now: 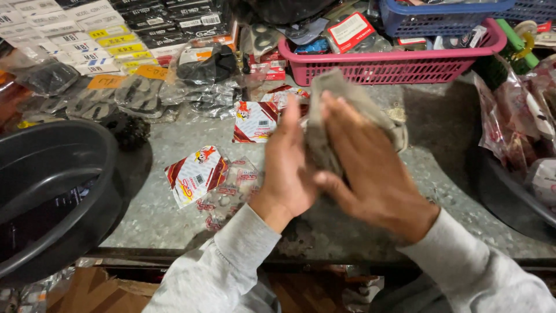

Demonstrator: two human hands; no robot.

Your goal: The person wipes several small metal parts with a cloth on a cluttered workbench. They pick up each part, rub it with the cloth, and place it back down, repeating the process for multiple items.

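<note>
A crumpled grey cloth (341, 110) is held above the middle of the tabletop (440, 174), pressed between the left hand (288, 168) and the right hand (370, 174). The hands are brought together palm to palm, with the cloth sandwiched between them; its upper part stands out above the fingertips. The right hand is motion-blurred. The work is judged to be in mid-course: the cloth is gripped and not laid down. Red-and-white packets (196, 174) are scattered flat on the tabletop just left of the hands. A black tub (40, 168) is set at the left edge, and a pink basket (399, 64) of small parts is placed behind the cloth.
</note>
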